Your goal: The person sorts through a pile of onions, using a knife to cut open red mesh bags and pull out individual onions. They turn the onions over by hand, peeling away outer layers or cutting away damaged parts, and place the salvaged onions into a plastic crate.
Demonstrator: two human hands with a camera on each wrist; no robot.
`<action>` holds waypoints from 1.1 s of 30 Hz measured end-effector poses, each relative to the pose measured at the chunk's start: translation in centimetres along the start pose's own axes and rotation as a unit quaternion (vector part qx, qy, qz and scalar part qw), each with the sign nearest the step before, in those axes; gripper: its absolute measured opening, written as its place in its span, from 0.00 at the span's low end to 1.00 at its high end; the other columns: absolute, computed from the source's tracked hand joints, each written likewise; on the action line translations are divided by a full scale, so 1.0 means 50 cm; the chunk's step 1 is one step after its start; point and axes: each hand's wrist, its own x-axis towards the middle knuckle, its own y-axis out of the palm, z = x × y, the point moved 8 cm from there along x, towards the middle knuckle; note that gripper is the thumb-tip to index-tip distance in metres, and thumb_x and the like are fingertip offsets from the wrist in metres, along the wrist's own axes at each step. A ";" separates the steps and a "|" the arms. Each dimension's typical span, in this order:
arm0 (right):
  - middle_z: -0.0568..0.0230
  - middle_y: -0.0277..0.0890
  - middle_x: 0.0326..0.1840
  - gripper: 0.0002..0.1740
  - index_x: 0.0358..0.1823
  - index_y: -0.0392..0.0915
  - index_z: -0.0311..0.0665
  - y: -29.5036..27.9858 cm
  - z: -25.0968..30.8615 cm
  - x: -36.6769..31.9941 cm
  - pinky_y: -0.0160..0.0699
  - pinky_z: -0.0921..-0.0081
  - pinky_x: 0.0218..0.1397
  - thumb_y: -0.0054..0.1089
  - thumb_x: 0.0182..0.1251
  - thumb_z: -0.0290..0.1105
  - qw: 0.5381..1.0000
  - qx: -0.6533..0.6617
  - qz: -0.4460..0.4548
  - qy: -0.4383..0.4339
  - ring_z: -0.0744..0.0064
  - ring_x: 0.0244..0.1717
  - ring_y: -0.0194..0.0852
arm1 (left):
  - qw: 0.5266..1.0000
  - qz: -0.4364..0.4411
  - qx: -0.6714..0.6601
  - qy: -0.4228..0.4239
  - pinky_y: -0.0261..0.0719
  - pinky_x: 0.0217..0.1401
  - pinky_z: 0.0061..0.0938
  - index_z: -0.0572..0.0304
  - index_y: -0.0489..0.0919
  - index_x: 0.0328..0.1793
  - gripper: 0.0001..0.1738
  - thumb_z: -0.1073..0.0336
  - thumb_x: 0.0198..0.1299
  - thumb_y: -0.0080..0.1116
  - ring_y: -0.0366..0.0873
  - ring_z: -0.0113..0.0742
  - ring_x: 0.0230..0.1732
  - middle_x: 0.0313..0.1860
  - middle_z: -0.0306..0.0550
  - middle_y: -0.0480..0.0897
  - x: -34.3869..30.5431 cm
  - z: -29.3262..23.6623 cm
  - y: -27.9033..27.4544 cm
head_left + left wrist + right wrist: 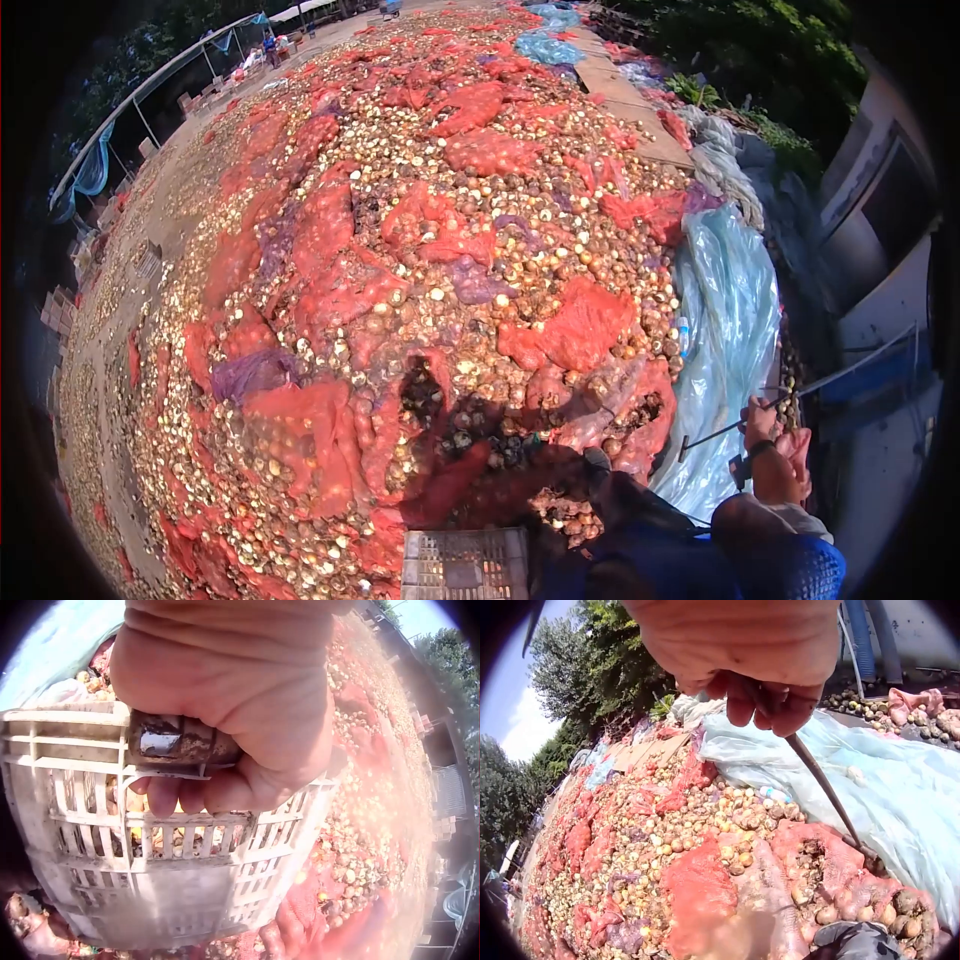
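Observation:
My left hand (232, 697) has its fingers curled round a dark, worn tube (184, 742) on the top rim of a whitish slatted plastic crate (187, 896). In the head view the crate (465, 545) shows at the bottom edge and the left hand is out of sight. My right hand (760, 425) grips a long thin rod (821, 780) with a short crosspiece at its lower end, out to the right. That lower end reaches down beside red mesh sacks (832, 862) and light blue plastic sheeting (900, 780). Onions (727, 810) lie spread below the hand.
Onions and red mesh sacks (570, 330) cover the ground far ahead, with a few purple nets (250, 373) among them. Blue sheeting (730, 300) runs along the right side, near a building (880, 210). A bottle (776, 795) lies at the sheeting's edge.

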 end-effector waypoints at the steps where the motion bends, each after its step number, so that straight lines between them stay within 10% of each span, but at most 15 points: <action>1: 0.72 0.71 0.21 0.11 0.35 0.76 0.44 -0.016 -0.006 -0.005 0.67 0.76 0.19 0.61 0.69 0.43 1.000 -0.017 -0.008 -0.001 0.80 0.21 0.68 | 1.000 -0.002 0.002 0.002 0.81 0.37 0.42 0.58 0.79 0.42 0.09 0.66 0.55 0.57 0.83 0.44 0.34 0.35 0.49 0.83 -0.005 0.000 -0.006; 11: 0.73 0.68 0.18 0.09 0.46 0.76 0.45 -0.157 -0.061 0.016 0.58 0.76 0.12 0.62 0.66 0.33 0.995 0.029 -0.093 0.000 0.77 0.11 0.63 | 1.000 -0.025 0.002 0.005 0.81 0.43 0.44 0.55 0.78 0.43 0.10 0.62 0.58 0.53 0.83 0.44 0.39 0.39 0.48 0.84 -0.054 0.000 -0.061; 15: 0.66 0.69 0.19 0.21 0.53 0.61 0.48 -0.182 -0.020 -0.053 0.65 0.73 0.13 0.64 0.66 0.30 0.997 0.033 -0.033 -0.061 0.74 0.12 0.67 | 0.998 -0.054 -0.023 -0.011 0.82 0.46 0.44 0.54 0.78 0.44 0.11 0.60 0.59 0.51 0.83 0.44 0.40 0.40 0.48 0.85 -0.086 0.041 -0.131; 22: 0.73 0.65 0.19 0.13 0.41 0.64 0.47 -0.190 -0.103 -0.036 0.58 0.76 0.12 0.61 0.66 0.24 0.995 0.076 0.022 -0.059 0.77 0.12 0.62 | 0.998 -0.041 -0.046 -0.011 0.82 0.44 0.45 0.55 0.75 0.42 0.10 0.60 0.57 0.53 0.82 0.47 0.37 0.40 0.50 0.84 -0.030 0.085 -0.218; 29: 0.66 0.73 0.32 0.17 0.47 0.66 0.52 -0.116 -0.044 -0.163 0.66 0.76 0.14 0.63 0.62 0.28 0.996 0.014 0.021 0.089 0.73 0.14 0.66 | 0.994 -0.014 -0.109 0.004 0.84 0.42 0.43 0.61 0.75 0.47 0.14 0.58 0.66 0.53 0.82 0.48 0.34 0.37 0.50 0.82 0.078 0.101 -0.251; 33: 0.69 0.73 0.25 0.12 0.43 0.73 0.46 0.028 0.096 -0.268 0.68 0.72 0.18 0.63 0.62 0.40 1.000 -0.010 0.027 0.008 0.74 0.19 0.71 | 0.996 -0.035 -0.087 -0.008 0.81 0.37 0.33 0.60 0.75 0.41 0.07 0.64 0.63 0.55 0.80 0.43 0.31 0.29 0.47 0.79 -0.001 -0.006 -0.159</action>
